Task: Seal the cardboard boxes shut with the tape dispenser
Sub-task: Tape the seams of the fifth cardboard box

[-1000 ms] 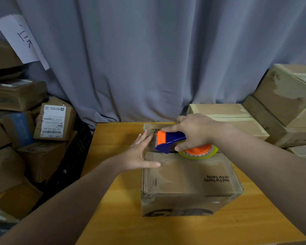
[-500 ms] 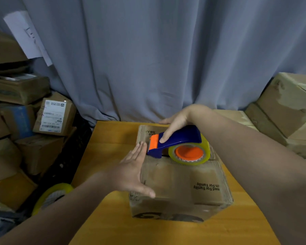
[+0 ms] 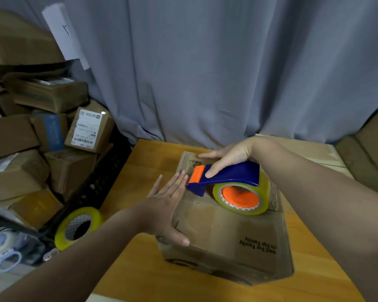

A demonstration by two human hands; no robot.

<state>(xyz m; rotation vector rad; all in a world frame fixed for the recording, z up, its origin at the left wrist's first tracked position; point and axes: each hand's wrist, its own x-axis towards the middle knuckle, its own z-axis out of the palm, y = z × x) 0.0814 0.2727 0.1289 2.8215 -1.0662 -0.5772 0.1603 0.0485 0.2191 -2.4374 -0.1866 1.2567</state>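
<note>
A cardboard box sits on a wooden tabletop. The right hand grips a blue and orange tape dispenser, fingers curled over its handle, resting it on the box's top. The left hand, fingers straight, presses flat against the box's left edge.

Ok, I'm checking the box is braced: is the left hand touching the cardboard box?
Touching. The head view shows the left hand flat against the left side of the cardboard box, with the thumb lying over its top edge.
</note>
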